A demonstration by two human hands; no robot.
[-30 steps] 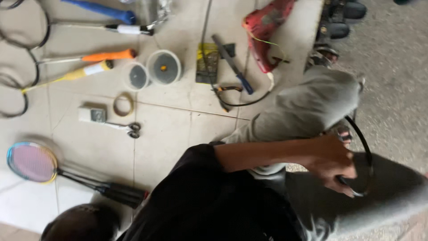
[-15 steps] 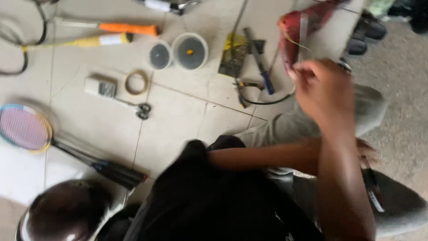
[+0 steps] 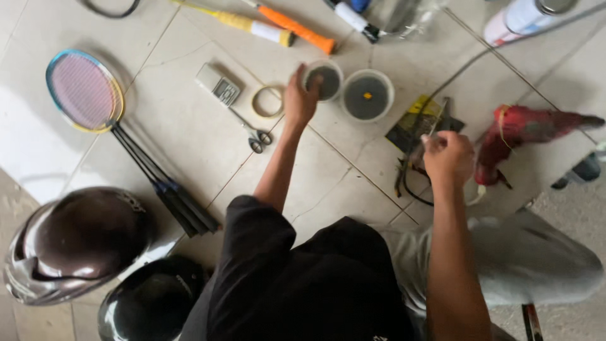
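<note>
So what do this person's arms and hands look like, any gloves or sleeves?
Both hands are bare: no gloves, rings or watch show on the left hand or the right hand. The forearms are bare too. A black short sleeve covers the left upper arm; the right arm shows no sleeve in this view.

Racket (image 3: 85, 91), helmets (image 3: 79, 243), scissors (image 3: 252, 132), tape ring (image 3: 268, 101)

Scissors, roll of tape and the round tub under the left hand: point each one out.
scissors (image 3: 255, 135), head view, on the finger loops.
roll of tape (image 3: 267, 101), head view, on the ring's left edge.
round tub (image 3: 331, 79), head view, on its dark inside beside the left hand (image 3: 299, 100).
</note>
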